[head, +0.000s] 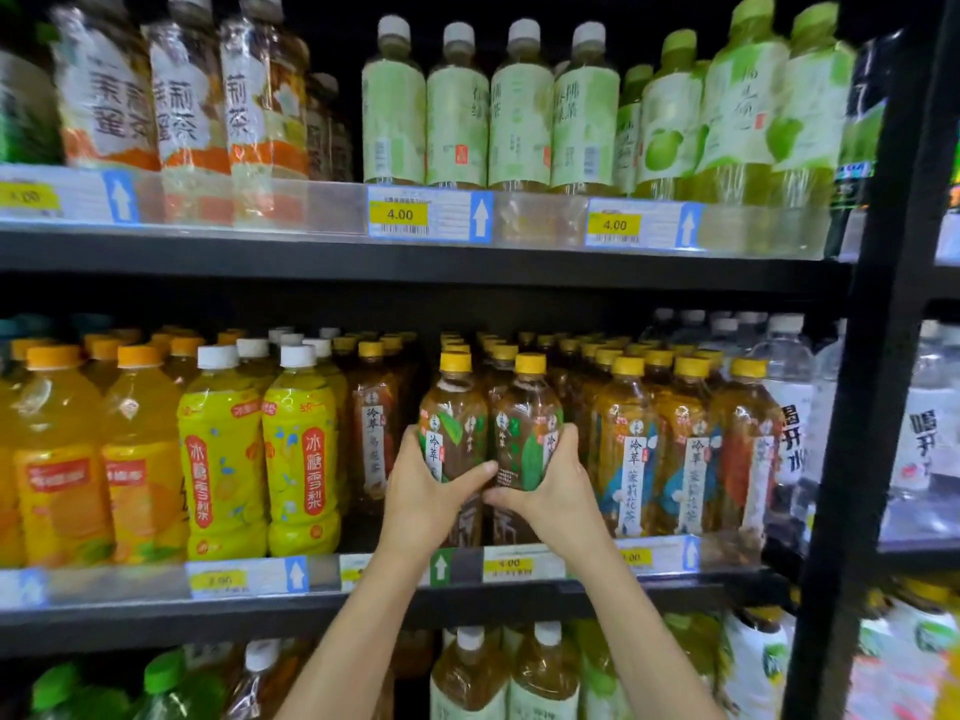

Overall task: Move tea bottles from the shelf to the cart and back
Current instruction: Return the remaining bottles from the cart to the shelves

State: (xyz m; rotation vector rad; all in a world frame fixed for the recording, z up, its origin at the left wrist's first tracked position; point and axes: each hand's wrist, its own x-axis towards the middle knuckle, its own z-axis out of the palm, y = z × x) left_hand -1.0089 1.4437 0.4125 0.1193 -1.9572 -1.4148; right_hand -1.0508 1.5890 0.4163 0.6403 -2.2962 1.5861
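Tea bottles (524, 407), two: brown tea, yellow caps, green-leaf labels. Position: front of middle shelf (260, 610), side by side and touching.

Left bottle (451, 407) gripped in left hand (418, 493). Fingers curled round its left flank, thumb (467, 472) laid across label front, tip toward the other bottle. Right bottle (527, 402) gripped in right hand (553, 485). Fingers wrapped close round its right flank, thumb (498, 497) across lower front, tip just beside left thumb tip. Both grips narrow, closed onto plastic. Both forearms up from below, crossing price rail (509, 563).

Both bottles upright, long axis vertical, caps up, labels toward camera. Bases hidden behind hands and rail; resting on shelf or lifted off it, cannot tell.

Middle shelf contents, left to right:
- orange-capped orange drink bottles (57, 459)
- white-capped yellow pear drink bottles (223, 459)
- one dark tea bottle (371, 433), set back
- the held pair
- blue-labelled jasmine tea bottles (628, 459), rows of yellow caps behind
- clear water bottles (789, 402) at far right, beside black upright post (872, 356)

Upper shelf (415, 262) contents:
- orange-banded tea bottles (182, 96)
- pale green-labelled bottles (457, 111) with white caps
- green-capped bottles (743, 96)
- yellow 4.00 price tag (399, 214) on front rail

Lower shelf: white-capped bottles (470, 672), upper parts only in view.
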